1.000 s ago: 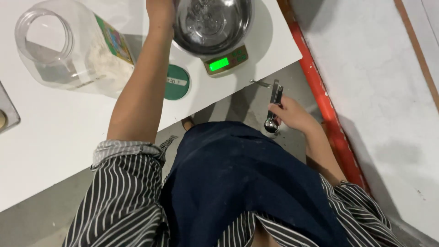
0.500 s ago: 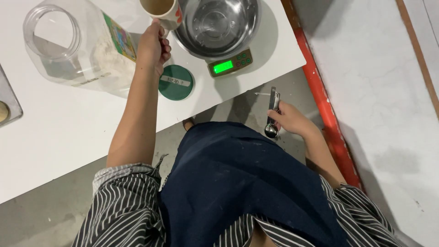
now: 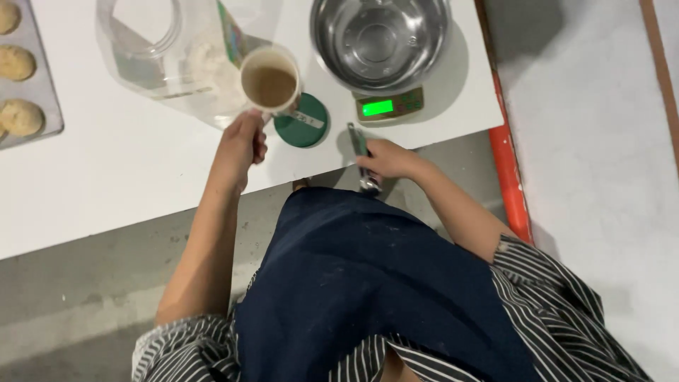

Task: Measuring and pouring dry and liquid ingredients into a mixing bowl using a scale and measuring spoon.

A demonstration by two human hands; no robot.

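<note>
one cup (image 3: 269,83), one bowl (image 3: 380,40), four cookies (image 3: 21,117)

A white measuring cup (image 3: 269,81), upright and holding pale tan powder, is held just left of the frame's upper centre. A slim metal scoop (image 3: 362,159) points toward the bottom of the frame, near centre at the table edge.
</note>
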